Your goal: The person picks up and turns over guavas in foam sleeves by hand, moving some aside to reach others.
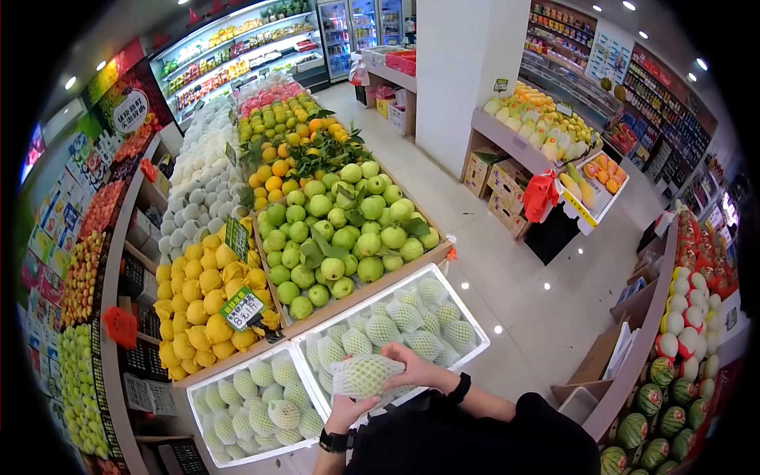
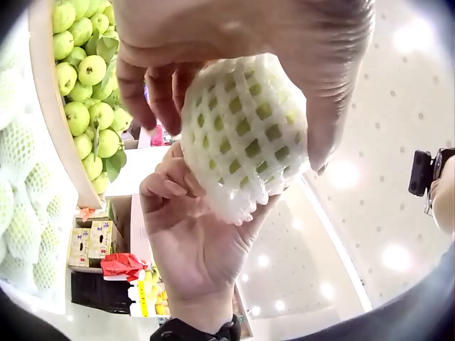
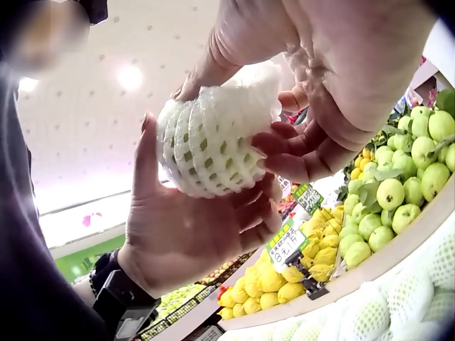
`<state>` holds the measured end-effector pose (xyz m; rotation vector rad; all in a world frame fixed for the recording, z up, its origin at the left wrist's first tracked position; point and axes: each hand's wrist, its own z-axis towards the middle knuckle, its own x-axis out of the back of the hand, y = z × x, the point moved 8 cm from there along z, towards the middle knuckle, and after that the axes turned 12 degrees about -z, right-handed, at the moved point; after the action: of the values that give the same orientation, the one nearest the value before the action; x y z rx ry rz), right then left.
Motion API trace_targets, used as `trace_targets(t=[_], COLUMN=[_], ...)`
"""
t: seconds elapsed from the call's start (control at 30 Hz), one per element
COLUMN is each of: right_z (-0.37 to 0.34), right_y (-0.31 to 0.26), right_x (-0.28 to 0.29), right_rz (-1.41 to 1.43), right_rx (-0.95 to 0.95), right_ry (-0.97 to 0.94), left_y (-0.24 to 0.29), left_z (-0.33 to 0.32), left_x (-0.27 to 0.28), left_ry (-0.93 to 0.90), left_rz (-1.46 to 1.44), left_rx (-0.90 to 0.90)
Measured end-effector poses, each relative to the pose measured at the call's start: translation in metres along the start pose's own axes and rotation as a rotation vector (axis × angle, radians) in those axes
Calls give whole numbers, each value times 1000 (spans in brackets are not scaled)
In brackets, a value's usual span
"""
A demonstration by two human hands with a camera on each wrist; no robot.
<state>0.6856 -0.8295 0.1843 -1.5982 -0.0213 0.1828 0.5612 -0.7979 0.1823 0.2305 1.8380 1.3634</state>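
Both hands hold a pale green fruit (image 1: 366, 376) in a white foam net, raised over the front white foam box (image 1: 455, 294) of similar netted fruit. The left hand (image 1: 348, 412) cups it from below, thumb on one side and fingers on the other, as the right wrist view shows. At the net's gathered end, the right hand (image 1: 413, 368) grips the sleeve between thumb and curled fingers. Seen from the left wrist, the netted fruit (image 2: 245, 135) lies between the left hand (image 2: 242, 35) and the right hand (image 2: 199, 241).
Another white foam box (image 1: 207, 443) of netted fruit stands at the left. Behind are green guavas (image 1: 340, 229), yellow-wrapped fruit (image 1: 202, 293) and a price sign (image 1: 242, 309). A tiled aisle (image 1: 507, 293) runs along the right, past a shelf with watermelons (image 1: 633, 431).
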Motion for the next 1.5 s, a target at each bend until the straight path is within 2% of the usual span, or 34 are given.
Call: trace_targets(t=[0.23,0.33,0.43,0.53,0.63,0.77,0.87,0.97,1.07,1.23,1.27,1.37,1.43,1.5], right_z=[-1,-2,-5,-5,-4,-2,6,21,24,31,32,22,17,13], right_y=[-2,-2,-10,-14,-8,12,-9,14,46,44,46,51,70,70], right_x=[11,9,2,-2,-7,-8,-20,-29,-33,-42,-44,-49,-49,-50], right_rz=[-18,16,69,59,94,53,50,85,156,166,178,-7,-244,-453], right_rx=[27,3,-24,-22,-60,-98,49,-7,-231,-243,-247,-457,-374,-302], right_ry=[40,-8,-55,-115,-147,-55,25,63,33,21,2,-30,-167,-273], left_y=[-1,11,18,19,21,22,19,24,28,35,28,-12,-54,-77], left_z=[8,6,4,2,2,3,3,1,-9,-17,-15,-9,-4,-8], left_x=[-1,-13,-18,-22,-22,-7,12,23,30,41,51,96,133,154], left_ry=[-93,-77,-116,-156,-166,-58,88,182,265,362,365,391,414,486], left_rz=[164,-30,-107,-169,-115,29,104,218,297,390,341,146,-47,44], left_rx=[-45,17,58,75,43,-16,-97,-177,-237,-319,-279,-108,41,175])
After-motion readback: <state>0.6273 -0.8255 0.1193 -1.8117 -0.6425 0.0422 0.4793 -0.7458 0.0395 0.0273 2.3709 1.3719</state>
